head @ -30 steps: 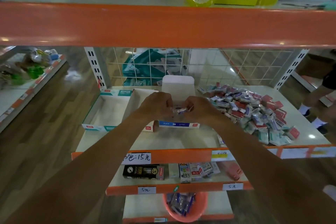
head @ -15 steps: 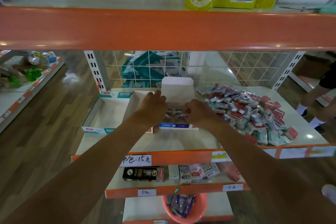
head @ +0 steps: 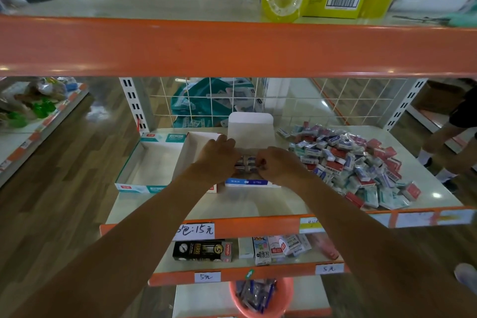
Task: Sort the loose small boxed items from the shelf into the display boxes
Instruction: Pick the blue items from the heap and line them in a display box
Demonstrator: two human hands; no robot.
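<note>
Both hands meet over the blue display box [head: 247,183] on the shelf [head: 232,205]: the right hand [head: 280,166] pinches the small boxes [head: 245,162] lying in a row inside it with curled fingers, while the left hand [head: 216,160] lays nearly straight fingers against that row, seemingly to keep it square. Just beyond the fingers the box's white flap [head: 250,129] stands upright, limiting reach. Right of them lies the loose pile [head: 348,162], and left of them an empty teal box [head: 152,160].
</note>
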